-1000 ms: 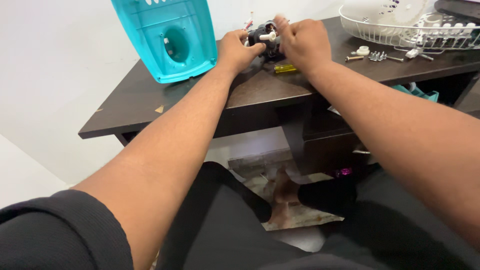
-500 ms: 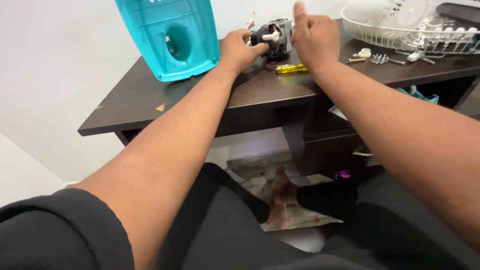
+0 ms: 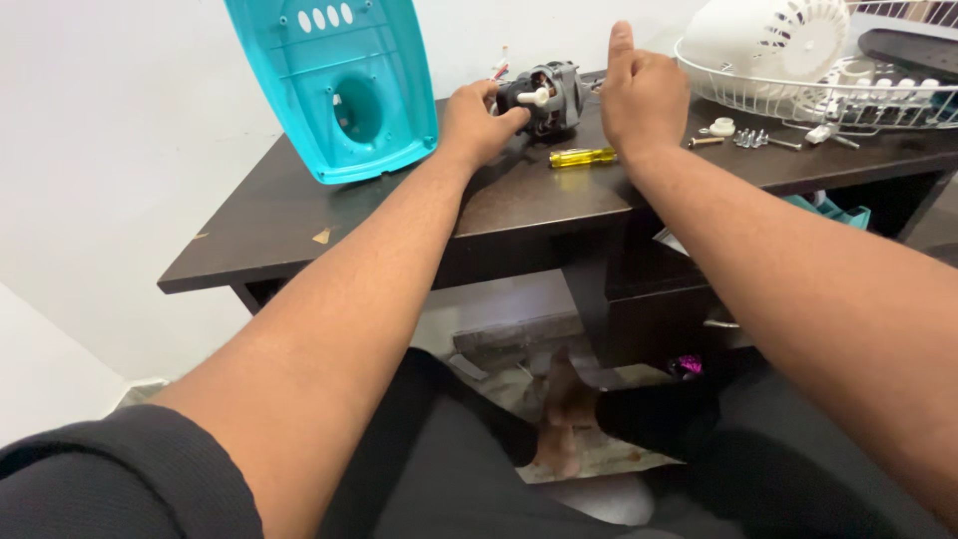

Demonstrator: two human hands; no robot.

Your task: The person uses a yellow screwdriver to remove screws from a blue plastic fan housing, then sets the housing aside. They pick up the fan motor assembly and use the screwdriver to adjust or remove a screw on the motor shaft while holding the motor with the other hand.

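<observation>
On the dark desk (image 3: pixel 399 215), beside the yellow screwdriver (image 3: pixel 582 157), my left hand (image 3: pixel 477 122) clamps the small grey motor (image 3: pixel 544 97), so I should keep that grip firm while my right hand (image 3: pixel 642 95), loosely curled and empty, hovers close.

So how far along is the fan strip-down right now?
Done: teal housing, wire guard and screws lie separate on the desk. In hand: left hand grips the motor; right hand hovers beside it. Left: motor looks intact, screwdriver idle.
</observation>
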